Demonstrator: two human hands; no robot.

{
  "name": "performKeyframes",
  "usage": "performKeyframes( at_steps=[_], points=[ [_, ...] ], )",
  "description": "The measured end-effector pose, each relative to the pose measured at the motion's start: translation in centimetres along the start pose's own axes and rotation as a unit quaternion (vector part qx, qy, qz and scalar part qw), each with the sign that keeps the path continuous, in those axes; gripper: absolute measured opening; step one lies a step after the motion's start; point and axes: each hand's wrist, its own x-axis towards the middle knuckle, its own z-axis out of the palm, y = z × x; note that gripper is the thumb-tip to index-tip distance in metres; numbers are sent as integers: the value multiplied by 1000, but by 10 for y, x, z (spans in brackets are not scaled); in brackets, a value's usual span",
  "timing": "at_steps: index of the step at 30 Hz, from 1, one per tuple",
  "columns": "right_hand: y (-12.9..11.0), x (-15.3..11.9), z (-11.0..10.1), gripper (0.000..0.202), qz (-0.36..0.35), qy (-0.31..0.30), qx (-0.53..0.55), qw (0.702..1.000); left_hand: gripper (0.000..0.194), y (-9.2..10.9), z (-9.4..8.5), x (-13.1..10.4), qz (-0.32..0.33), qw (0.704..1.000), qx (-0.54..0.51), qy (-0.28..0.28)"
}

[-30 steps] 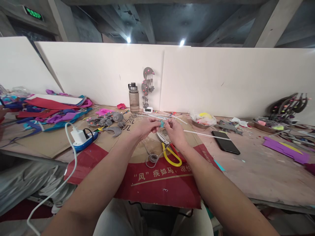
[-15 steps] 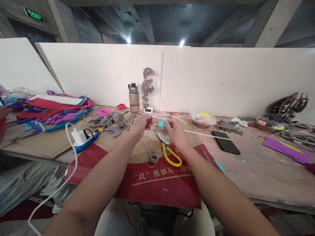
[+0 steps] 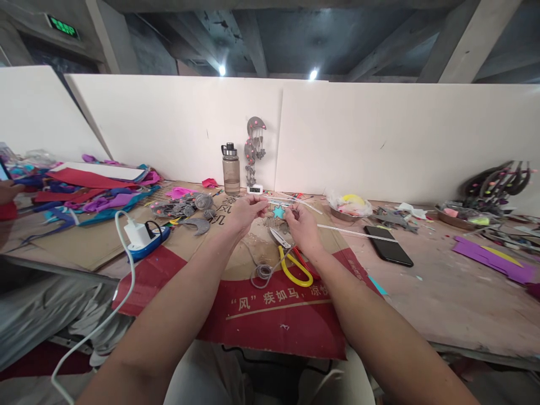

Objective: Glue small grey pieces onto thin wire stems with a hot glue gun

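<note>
My right hand is closed in a pinch at the edge of a small teal star, holding it above the cardboard. To the left of the star, my left hand has thumb and fingertips pressed together; whatever is between them is too small to make out. Below both hands lie scissors with yellow and red handles, blades slightly apart. A loose coil of grey cord rests beside them. A grey felt crescent lies left of my left forearm.
A water bottle, a small white clock and a hanging moon ornament stand by the white board. On the right are a phone and a bowl. A white cable runs from a power strip at left.
My left hand's fingers have come forward and closed to a pinch nearer the star. My right hand keeps hold of the star. The whole view has shifted very slightly.
</note>
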Motion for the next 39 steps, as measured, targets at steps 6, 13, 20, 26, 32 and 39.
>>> performKeyframes(
  at_steps=[6,13,20,26,32,39],
  points=[
    [1,0,1,17,2,5,1,1000,18,4,-1,-1,41,999,-20,8],
    [2,0,1,18,-5,1,1,1000,18,7,-1,-5,26,999,20,-30],
    [-3,-2,1,20,-8,2,3,1000,20,0,11,-12,-19,984,129,-119],
    [-5,-4,1,20,-28,8,-34,999,15,-2,13,-14,2,985,137,-101],
    [0,-5,2,19,-52,7,-50,997,16,1,14,-13,23,981,178,-77],
    [-2,-6,2,26,-50,-18,23,998,14,4,10,-10,68,965,248,-58]
  ],
)
